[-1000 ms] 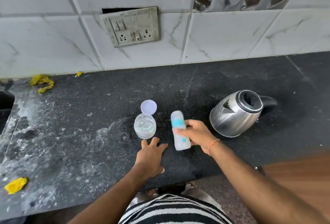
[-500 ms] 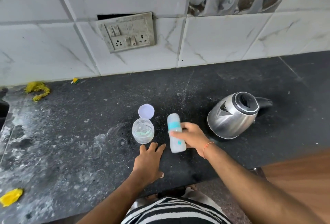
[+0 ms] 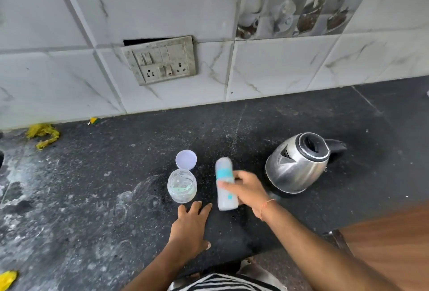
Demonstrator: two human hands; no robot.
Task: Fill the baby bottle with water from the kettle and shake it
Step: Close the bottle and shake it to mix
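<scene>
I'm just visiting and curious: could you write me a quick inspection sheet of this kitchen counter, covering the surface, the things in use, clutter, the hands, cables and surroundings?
Surface: black stone counter, smeared with pale dusty marks on the left.
Job's things: baby bottle with teal band, cap on; steel kettle, lid shut.
Clutter: open clear jar, its round lid lying behind it; yellow scraps at the left.
Hands: right hand grips the baby bottle; left hand rests flat on the counter.
Cables: nothing seen.
Surroundings: marble-look wall tiles; loose switch plate.

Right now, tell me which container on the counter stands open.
The clear jar: its lid lies behind it. The bottle is capped, the kettle lidded.
</scene>
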